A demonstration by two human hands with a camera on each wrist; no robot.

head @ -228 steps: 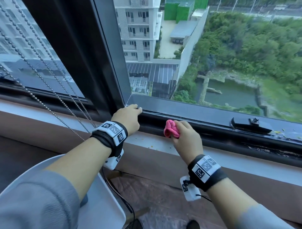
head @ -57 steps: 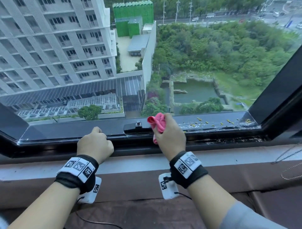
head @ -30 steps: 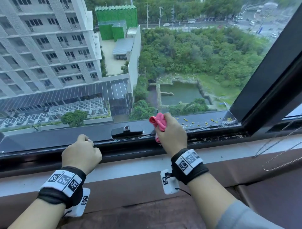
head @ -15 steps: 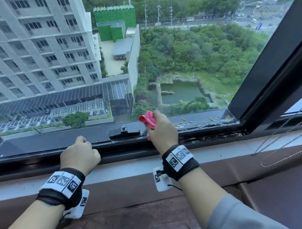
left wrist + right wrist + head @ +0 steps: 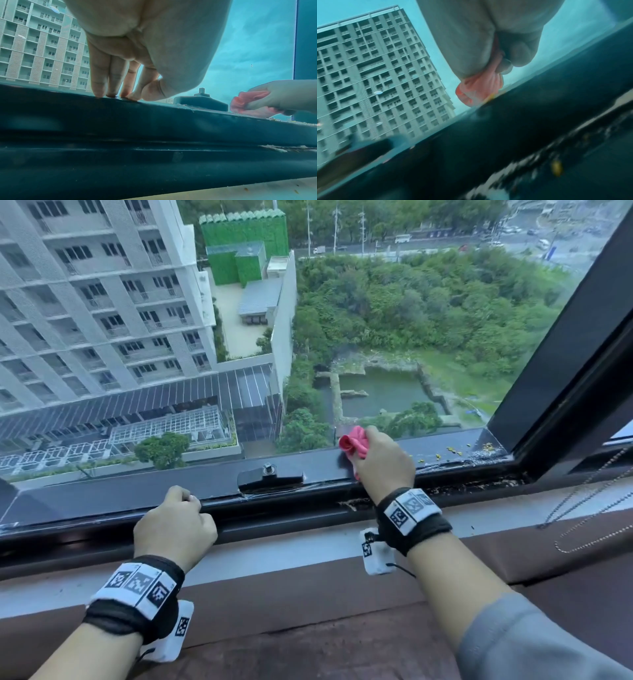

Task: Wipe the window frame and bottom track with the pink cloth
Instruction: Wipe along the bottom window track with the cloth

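Observation:
My right hand point(image 5: 376, 463) grips the bunched pink cloth point(image 5: 354, 441) and presses it onto the dark bottom window frame point(image 5: 137, 494), to the right of the black latch point(image 5: 270, 477). In the right wrist view the cloth point(image 5: 479, 89) bulges out below the curled fingers point(image 5: 518, 54) and touches the frame point(image 5: 522, 121). My left hand point(image 5: 174, 525) holds nothing. Its fingertips point(image 5: 111, 94) rest on the frame's top edge point(image 5: 154, 121), left of the latch. The bottom track point(image 5: 462, 491) runs just under the frame and shows pale grime.
Yellow crumbs point(image 5: 455, 451) lie on the frame near the right corner. A dark upright frame post point(image 5: 565, 364) rises at the right. Bead chains point(image 5: 582, 508) hang over the brown sill point(image 5: 308, 594) at the right. Glass fills the view above the frame.
In the last half second my right hand has slid the cloth rightward along the frame, farther from the latch. My left hand has stayed on the frame edge.

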